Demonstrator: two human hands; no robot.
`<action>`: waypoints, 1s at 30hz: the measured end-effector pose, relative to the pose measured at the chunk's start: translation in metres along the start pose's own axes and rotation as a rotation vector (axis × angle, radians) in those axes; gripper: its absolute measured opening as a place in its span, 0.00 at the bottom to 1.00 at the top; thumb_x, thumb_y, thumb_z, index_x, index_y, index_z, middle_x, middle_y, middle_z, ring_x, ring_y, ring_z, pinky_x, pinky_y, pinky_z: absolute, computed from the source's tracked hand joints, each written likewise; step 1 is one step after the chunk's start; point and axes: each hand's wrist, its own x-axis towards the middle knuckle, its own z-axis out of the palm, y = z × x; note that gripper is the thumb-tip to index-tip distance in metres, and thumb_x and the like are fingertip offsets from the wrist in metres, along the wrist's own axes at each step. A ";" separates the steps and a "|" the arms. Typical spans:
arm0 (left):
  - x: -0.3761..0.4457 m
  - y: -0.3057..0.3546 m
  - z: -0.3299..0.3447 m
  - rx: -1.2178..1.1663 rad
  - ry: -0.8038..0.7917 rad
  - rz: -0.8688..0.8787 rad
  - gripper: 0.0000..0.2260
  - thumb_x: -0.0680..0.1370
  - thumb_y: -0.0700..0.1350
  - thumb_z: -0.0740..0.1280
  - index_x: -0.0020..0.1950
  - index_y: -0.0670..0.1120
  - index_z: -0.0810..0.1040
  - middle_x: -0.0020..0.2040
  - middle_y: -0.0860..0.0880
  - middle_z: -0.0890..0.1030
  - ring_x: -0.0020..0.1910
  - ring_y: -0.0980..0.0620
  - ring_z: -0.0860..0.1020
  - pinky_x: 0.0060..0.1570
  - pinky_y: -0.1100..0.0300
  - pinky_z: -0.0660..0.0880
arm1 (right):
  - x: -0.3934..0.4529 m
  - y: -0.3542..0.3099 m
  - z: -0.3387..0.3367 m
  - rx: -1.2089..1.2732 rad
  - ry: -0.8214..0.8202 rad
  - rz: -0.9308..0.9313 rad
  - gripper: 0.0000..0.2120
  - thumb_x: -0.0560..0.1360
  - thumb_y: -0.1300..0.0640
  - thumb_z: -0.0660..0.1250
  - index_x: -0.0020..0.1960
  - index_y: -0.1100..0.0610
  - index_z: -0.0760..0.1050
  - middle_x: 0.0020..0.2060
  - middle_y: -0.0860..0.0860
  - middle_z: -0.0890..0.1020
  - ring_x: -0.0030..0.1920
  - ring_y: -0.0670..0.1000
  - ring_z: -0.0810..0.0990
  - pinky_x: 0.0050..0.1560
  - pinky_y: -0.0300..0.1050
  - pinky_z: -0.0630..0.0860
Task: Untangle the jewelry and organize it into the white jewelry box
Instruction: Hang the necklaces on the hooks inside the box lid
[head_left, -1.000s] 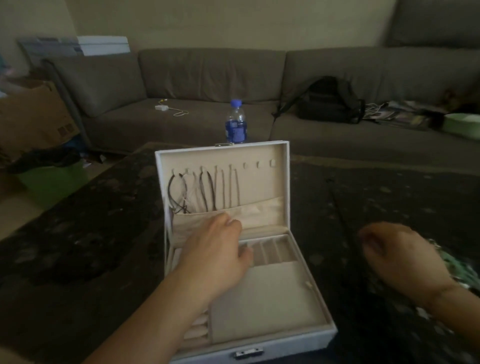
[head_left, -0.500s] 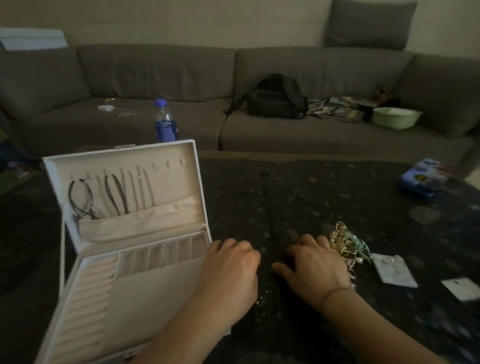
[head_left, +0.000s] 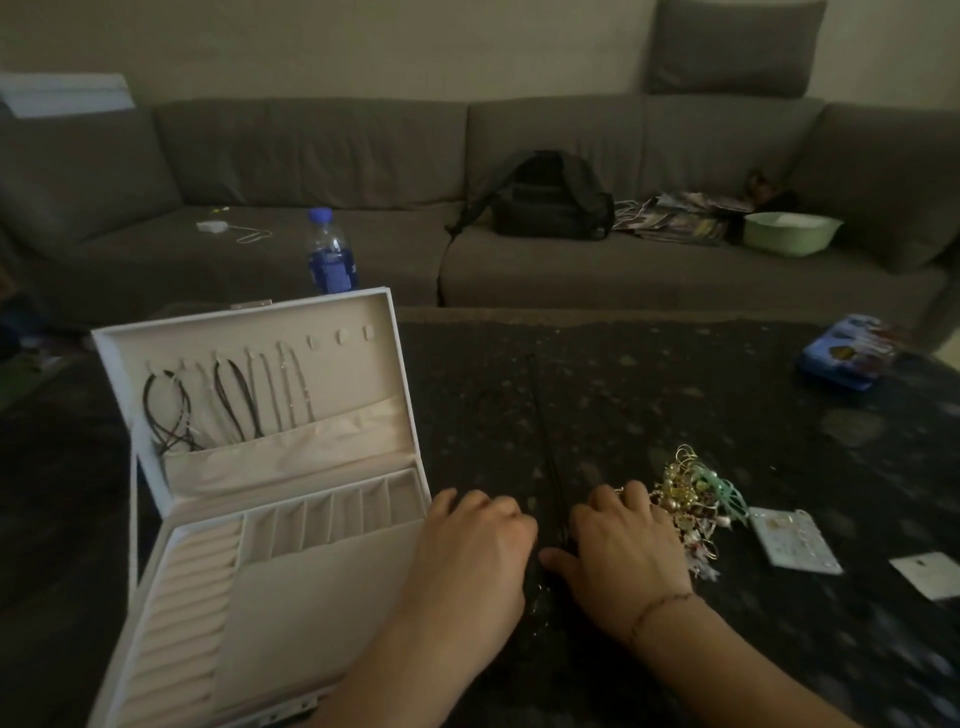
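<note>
The white jewelry box (head_left: 156, 519) stands open at the left, and several necklaces (head_left: 228, 405) hang on hooks inside its upright lid. A tangled pile of gold and mint-green jewelry (head_left: 691, 499) lies on the dark table. A thin dark cord (head_left: 543, 441) runs down the table to the gap between my hands. My left hand (head_left: 472, 556) rests knuckles-up beside the box's right corner, its fingertips hidden. Palm down, my right hand (head_left: 621, 556) touches the left side of the pile with its fingers, the thumb stretched toward the cord. Some small gold links (head_left: 540, 597) show between the hands.
Two white earring cards (head_left: 795, 543) (head_left: 930, 574) lie right of the pile. A blue packet (head_left: 844, 356) sits at the far right of the table (head_left: 675, 395), a blue water bottle (head_left: 330, 254) behind the box. A sofa with a black backpack (head_left: 550, 200) and green bowl (head_left: 792, 231) lies beyond.
My left hand left the pocket inside the box lid and came down on the table beside my right hand. The view swung right, bringing the jewelry pile into sight.
</note>
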 end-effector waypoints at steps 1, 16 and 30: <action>-0.001 0.001 0.000 -0.014 0.002 0.001 0.13 0.81 0.43 0.60 0.64 0.53 0.76 0.65 0.55 0.74 0.66 0.53 0.69 0.73 0.51 0.59 | -0.002 -0.002 -0.001 -0.007 0.008 -0.004 0.23 0.76 0.34 0.59 0.62 0.48 0.74 0.62 0.49 0.72 0.65 0.53 0.65 0.63 0.49 0.68; -0.013 0.033 0.010 0.232 -0.347 0.136 0.21 0.82 0.40 0.59 0.75 0.39 0.65 0.73 0.40 0.66 0.74 0.39 0.58 0.75 0.37 0.44 | -0.026 -0.002 0.013 0.248 -0.105 -0.126 0.10 0.81 0.52 0.58 0.60 0.46 0.72 0.60 0.46 0.71 0.61 0.48 0.67 0.63 0.42 0.69; -0.009 0.054 0.029 0.009 -0.331 -0.095 0.22 0.83 0.55 0.58 0.71 0.42 0.70 0.67 0.41 0.70 0.66 0.42 0.67 0.61 0.47 0.67 | -0.013 0.024 -0.002 0.504 -0.155 -0.040 0.10 0.78 0.53 0.67 0.58 0.46 0.77 0.49 0.41 0.80 0.50 0.39 0.77 0.43 0.27 0.70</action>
